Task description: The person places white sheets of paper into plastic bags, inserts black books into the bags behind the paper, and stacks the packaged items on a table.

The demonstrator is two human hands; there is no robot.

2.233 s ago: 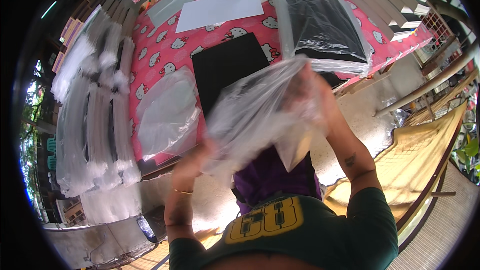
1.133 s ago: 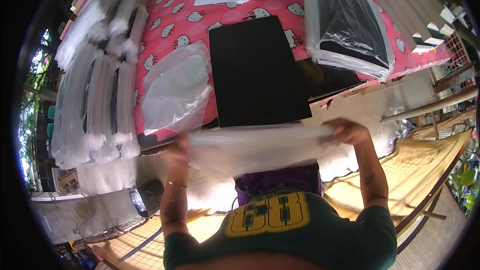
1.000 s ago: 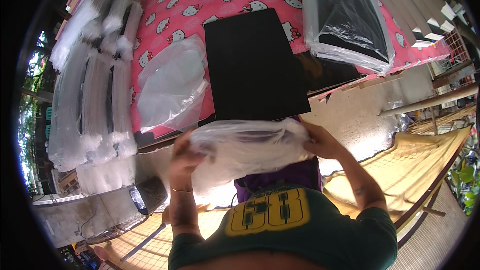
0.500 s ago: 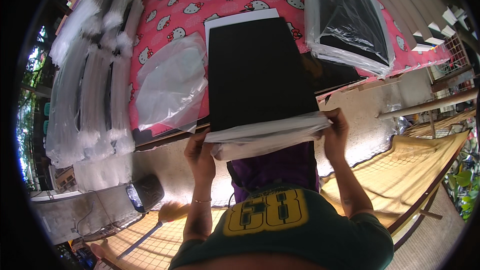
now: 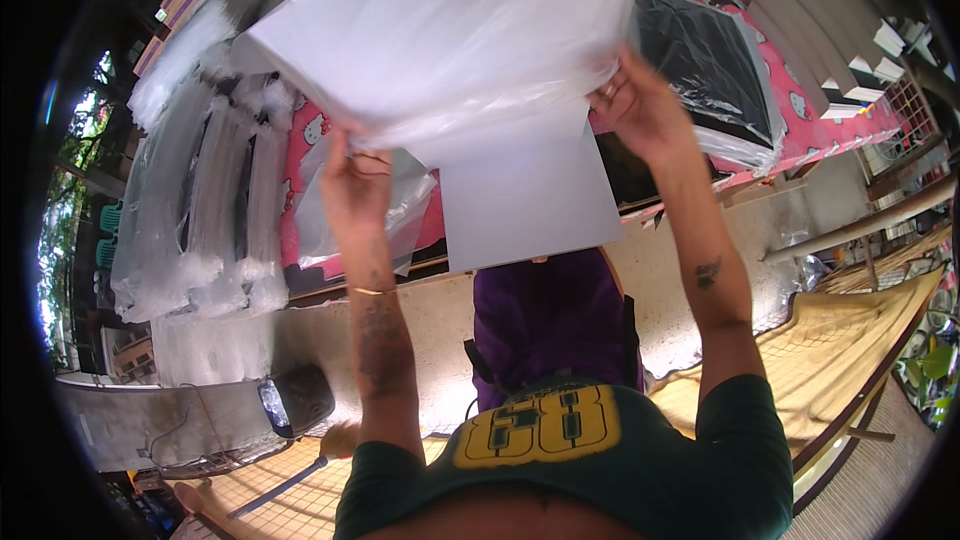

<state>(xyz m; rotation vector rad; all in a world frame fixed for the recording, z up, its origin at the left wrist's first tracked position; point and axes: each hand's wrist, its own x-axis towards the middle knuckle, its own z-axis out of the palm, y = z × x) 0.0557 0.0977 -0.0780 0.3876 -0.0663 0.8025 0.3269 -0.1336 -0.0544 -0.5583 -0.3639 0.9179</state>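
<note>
I hold up a large white sheet in a clear plastic sleeve (image 5: 450, 30), tilted above the table, its near edge towards me. My left hand (image 5: 356, 180) is closed on the near left part of that edge. At the near right corner, my right hand (image 5: 645, 110) grips the sleeve, its fingers slightly blurred. Beneath it a plain white sheet (image 5: 530, 200) lies on the table, reaching over the front edge. Loose clear plastic sleeves (image 5: 325, 215) lie beside my left hand. To the right of my right hand rests a stack of black sheets in clear plastic (image 5: 705, 65).
Bundles of plastic-wrapped sheets (image 5: 200, 200) are piled at the left. A pink patterned cloth (image 5: 800, 130) covers the table. Grey-white stacks (image 5: 815, 30) stand at the far right. A purple seat or cloth (image 5: 550, 320) is before me; a broom (image 5: 290, 480) lies lower left.
Both hands have moved up and away from me, lifting the sleeved sheet. Its black face showed before; a white face shows now. The white sheet beneath is now uncovered.
</note>
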